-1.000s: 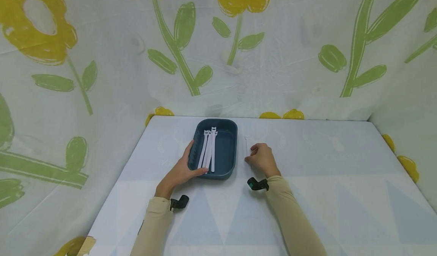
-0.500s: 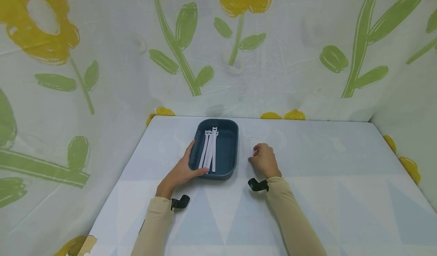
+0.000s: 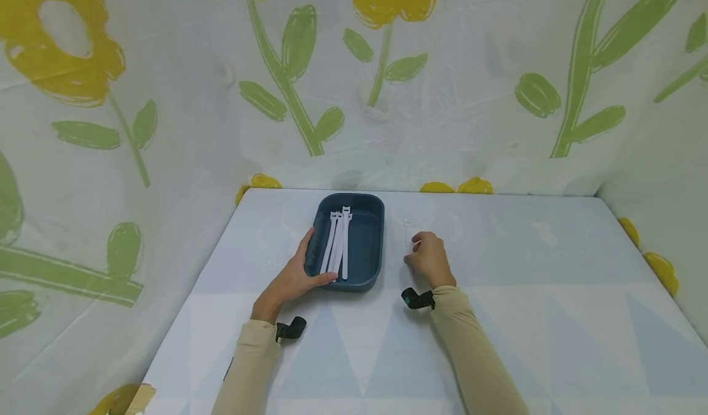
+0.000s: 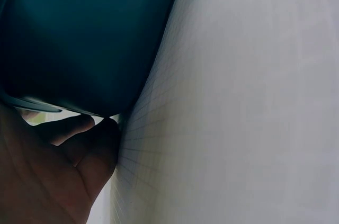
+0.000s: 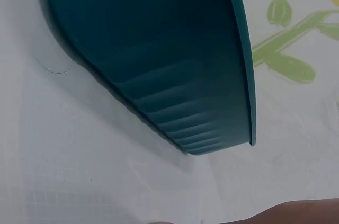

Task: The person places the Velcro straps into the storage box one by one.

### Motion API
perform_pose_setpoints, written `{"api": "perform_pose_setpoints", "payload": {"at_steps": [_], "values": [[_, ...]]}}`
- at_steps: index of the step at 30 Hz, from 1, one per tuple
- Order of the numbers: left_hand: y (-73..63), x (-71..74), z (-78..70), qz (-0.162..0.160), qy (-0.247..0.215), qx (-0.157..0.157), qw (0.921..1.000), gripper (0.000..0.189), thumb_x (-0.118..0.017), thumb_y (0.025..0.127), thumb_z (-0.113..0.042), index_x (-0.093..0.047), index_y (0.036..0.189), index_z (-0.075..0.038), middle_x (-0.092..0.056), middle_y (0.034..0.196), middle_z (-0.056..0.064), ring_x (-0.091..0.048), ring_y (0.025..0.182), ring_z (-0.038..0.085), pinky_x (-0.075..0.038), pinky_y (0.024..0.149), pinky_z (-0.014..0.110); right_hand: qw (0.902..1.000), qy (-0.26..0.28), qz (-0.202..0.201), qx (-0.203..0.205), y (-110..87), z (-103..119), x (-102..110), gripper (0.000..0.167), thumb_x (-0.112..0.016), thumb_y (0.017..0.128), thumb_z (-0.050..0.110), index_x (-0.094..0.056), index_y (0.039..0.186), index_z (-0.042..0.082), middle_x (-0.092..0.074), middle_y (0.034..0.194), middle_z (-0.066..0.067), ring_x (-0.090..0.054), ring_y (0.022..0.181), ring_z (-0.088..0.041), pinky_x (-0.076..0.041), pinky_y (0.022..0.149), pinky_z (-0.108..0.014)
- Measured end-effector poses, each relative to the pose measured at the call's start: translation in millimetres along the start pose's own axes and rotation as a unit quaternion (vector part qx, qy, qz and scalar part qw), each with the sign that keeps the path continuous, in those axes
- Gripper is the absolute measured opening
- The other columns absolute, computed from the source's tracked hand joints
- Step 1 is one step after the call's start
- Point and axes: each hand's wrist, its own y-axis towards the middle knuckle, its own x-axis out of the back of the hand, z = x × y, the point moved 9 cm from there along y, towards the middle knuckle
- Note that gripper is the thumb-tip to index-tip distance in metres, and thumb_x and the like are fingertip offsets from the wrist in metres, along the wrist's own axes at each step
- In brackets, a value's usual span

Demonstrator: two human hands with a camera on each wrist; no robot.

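Note:
A dark blue-green plastic tray [image 3: 365, 243] stands on the table. Inside it, along the left, lie several white cable ties [image 3: 338, 243] with slotted heads. My left hand [image 3: 290, 283] grips the tray's near left corner, thumb over the near rim and fingers along the left side; the left wrist view shows those fingers [image 4: 87, 147] against its wall. To the right of the tray my right hand [image 3: 430, 260] has curled fingers, with thumb and index at a thin, faint white cable tie [image 3: 406, 229] that points away from me. Only a sliver of the right hand shows in the right wrist view.
The table [image 3: 525, 341] has a pale cloth with blue triangles. Behind it and at both sides hangs a white curtain [image 3: 442, 132] with yellow flowers and green stems. A wrist camera sits on each wrist. A piece of tan tape [image 3: 142, 398] marks the near left edge.
My right hand has shifted slightly to the right, away from the tray, and the faint white cable tie with it. The left hand and tray have stayed put.

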Motion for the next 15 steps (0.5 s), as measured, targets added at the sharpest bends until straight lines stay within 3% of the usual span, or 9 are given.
{"api": "perform_pose_setpoints", "payload": {"at_steps": [15], "values": [[1.7, -0.8, 1.4, 0.001, 0.001, 0.007, 1.0, 0.124, -0.081, 0.078, -0.06, 0.005, 0.165, -0.039, -0.005, 0.177, 0.006, -0.017, 0.161, 0.04, -0.02, 0.125, 0.069, 0.9998, -0.015, -0.005, 0.015, -1.9, 3.2, 2.5, 0.049, -0.075, 0.083, -0.003, -0.062, 0.13, -0.01, -0.072, 0.105, -0.022, -0.068, 0.088, -0.03, -0.059, 0.078, -0.042]]}}
